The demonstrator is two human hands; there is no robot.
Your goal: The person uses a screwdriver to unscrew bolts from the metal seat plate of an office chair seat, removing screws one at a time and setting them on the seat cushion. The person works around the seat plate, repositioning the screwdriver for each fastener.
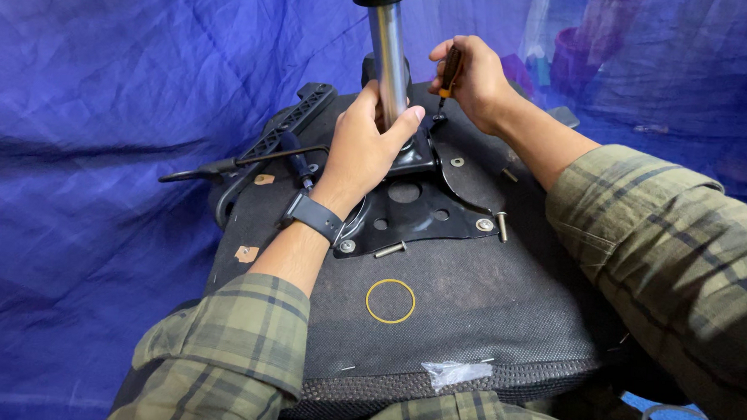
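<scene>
Chrome gas-lift column (389, 53) rises from the black mounting plate (415, 207) on the upturned chair seat (453, 312). The left hand (361, 147) wraps its fingers (406, 120) around the column's foot; bracing it there should stop wobble. The right hand (476, 77) pinches a small screwdriver (449, 72) just beside them, best kept upright over its screw. Loose bolts (390, 249) lie nearby.
</scene>
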